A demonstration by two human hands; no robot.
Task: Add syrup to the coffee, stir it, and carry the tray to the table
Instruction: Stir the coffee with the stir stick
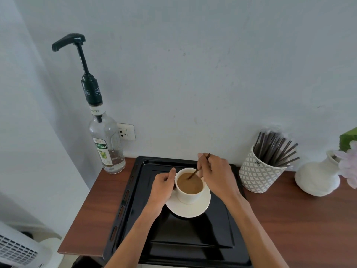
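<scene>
A white cup (188,196) of milky coffee stands on a white saucer (201,207) in the far half of a black tray (193,236). My left hand (161,187) grips the cup's left side, at the handle. My right hand (216,173) pinches a thin brown stirrer (194,173) whose lower end dips into the coffee. The syrup bottle (107,144), clear glass with a tall black pump, stands at the counter's far left corner, apart from the tray.
A patterned white pot (257,176) full of dark stirrers sits right of the tray. Further right are a white vase (318,176) with pale flowers and a green box. A wall socket (125,132) is behind the bottle. The wooden counter (299,219) ends at left.
</scene>
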